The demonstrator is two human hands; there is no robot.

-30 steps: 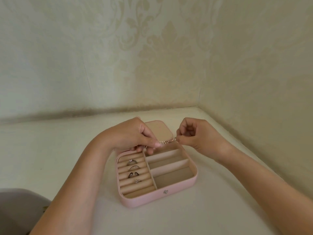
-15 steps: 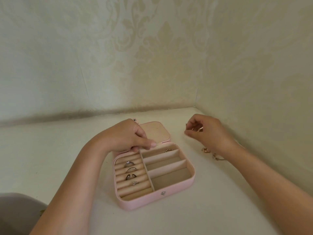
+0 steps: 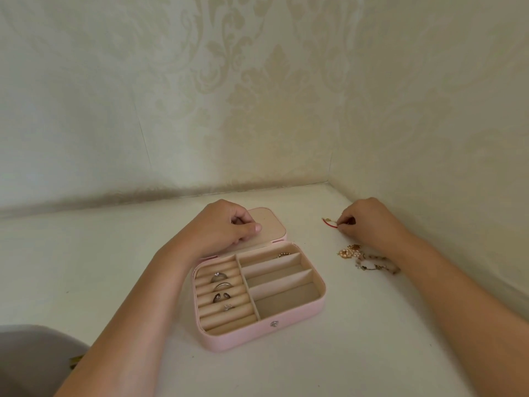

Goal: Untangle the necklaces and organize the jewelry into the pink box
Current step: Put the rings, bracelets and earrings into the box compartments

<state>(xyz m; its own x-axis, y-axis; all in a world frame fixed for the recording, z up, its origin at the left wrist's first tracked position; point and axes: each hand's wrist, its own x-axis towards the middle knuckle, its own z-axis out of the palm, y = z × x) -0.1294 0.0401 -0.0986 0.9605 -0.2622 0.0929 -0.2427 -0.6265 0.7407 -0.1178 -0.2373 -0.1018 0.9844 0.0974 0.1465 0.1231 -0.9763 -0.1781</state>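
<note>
Head view: pink box point(image 3: 243, 336) on white tabletop point(image 3: 86, 267), wallpapered corner point(image 3: 329, 110).

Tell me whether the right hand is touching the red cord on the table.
Touching. The head view shows the right hand pinching one end of the red cord between thumb and forefinger, with no gap between them.

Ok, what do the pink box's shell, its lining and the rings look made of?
Pink box shell: smooth, faintly sheened pink, probably faux leather. Lining: matte beige, likely velvety fabric. Rings: silver-coloured metal, glinting; exact metal can't be told.
</note>
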